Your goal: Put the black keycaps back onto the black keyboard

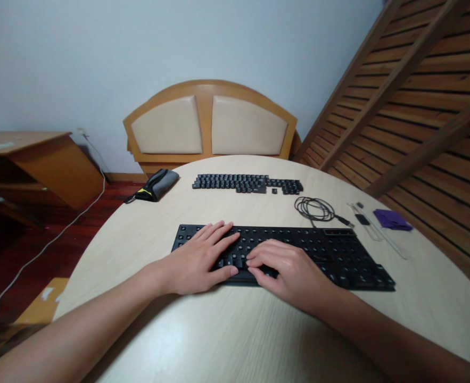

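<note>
A black keyboard (282,234) lies across the table in front of me, with bare switches over much of it. Several keycaps (237,260) sit in its lower rows, and a few more are at its lower right corner. My left hand (198,258) rests flat on the keyboard's left part, fingers spread and thumb near the bottom row. Over the lower middle, my right hand (288,268) has its thumb and fingers drawn together in a pinch at a black keycap by the bottom row. The fingers partly hide that keycap.
Loose keycaps (230,182) stand in rows at the back of the round table (158,340). A coiled cable (315,209), a wire puller (368,223), a white stick (392,244) and a purple cloth (392,219) lie right. A grey-black pouch (157,186) is at back left.
</note>
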Tool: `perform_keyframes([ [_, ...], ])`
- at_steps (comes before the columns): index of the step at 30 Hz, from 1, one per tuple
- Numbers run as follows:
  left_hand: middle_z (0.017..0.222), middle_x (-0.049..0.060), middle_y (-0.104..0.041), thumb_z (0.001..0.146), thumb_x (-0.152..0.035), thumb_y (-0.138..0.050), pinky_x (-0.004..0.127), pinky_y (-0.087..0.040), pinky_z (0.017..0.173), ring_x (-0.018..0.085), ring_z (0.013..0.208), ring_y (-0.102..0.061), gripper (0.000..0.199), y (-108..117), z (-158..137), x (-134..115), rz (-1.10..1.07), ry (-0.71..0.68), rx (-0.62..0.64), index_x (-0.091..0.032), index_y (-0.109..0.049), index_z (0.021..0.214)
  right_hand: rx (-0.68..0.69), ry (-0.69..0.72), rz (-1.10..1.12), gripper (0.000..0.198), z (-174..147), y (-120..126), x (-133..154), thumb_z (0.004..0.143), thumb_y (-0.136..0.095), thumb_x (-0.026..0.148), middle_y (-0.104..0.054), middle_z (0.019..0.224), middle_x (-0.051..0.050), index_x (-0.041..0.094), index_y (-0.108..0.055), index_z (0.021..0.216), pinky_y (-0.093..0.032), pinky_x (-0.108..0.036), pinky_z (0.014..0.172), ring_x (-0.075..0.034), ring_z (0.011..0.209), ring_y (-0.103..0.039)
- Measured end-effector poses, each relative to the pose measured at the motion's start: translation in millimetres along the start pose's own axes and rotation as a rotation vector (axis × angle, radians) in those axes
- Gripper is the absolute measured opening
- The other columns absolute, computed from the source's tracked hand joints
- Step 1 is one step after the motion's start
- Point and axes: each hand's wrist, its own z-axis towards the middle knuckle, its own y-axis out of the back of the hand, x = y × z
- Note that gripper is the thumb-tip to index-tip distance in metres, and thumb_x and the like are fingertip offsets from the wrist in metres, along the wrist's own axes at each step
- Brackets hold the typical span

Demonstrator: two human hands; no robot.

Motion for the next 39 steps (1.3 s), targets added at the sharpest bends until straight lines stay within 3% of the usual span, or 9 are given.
perform_keyframes([
  [11,0.167,0.011,-0.017,0.1,-0.064,-0.038,0.053,-0.018,0.124,0.033,0.154,-0.014,0.073,-0.6,0.1,0.8,-0.007,-0.007,-0.002,-0.02,-0.03,0.157,-0.002,-0.03,-0.033,0.014,0.5,1.7,4.1,0.086,-0.061,0.008,-0.076,0.088,-0.004,0.02,-0.069,0.083,-0.057,-0.031,0.078,-0.019,0.085,-0.07],
  [25,0.166,0.013,-0.019,0.1,-0.062,-0.042,0.056,-0.02,0.123,0.034,0.153,-0.017,0.071,-2.7,0.4,1.6,-0.023,-0.019,-0.03,-0.02,-0.032,0.156,0.024,0.04,-0.134,0.015,0.1,0.7,6.0,0.088,-0.057,0.008,-0.075,0.088,-0.006,0.017,-0.068,0.083,-0.056,-0.033,0.079,-0.021,0.085,-0.069],
  [36,0.166,0.014,-0.02,0.1,-0.06,-0.043,0.057,-0.02,0.123,0.034,0.153,-0.017,0.07,-3.9,-0.3,2.8,-0.015,-0.024,-0.035,-0.019,-0.032,0.156,0.016,-0.076,-0.112,0.016,0.1,-2.4,9.3,0.089,-0.056,0.007,-0.074,0.088,-0.005,0.018,-0.067,0.084,-0.056,-0.032,0.078,-0.02,0.085,-0.069],
  [39,0.165,0.013,-0.021,0.1,-0.059,-0.044,0.057,-0.022,0.122,0.034,0.153,-0.018,0.069,-4.0,-0.6,2.8,-0.022,-0.038,-0.057,-0.02,-0.033,0.156,0.03,-0.05,-0.148,0.014,-0.3,-3.0,10.2,0.09,-0.057,0.008,-0.075,0.088,-0.006,0.017,-0.067,0.084,-0.056,-0.033,0.078,-0.021,0.085,-0.07],
])
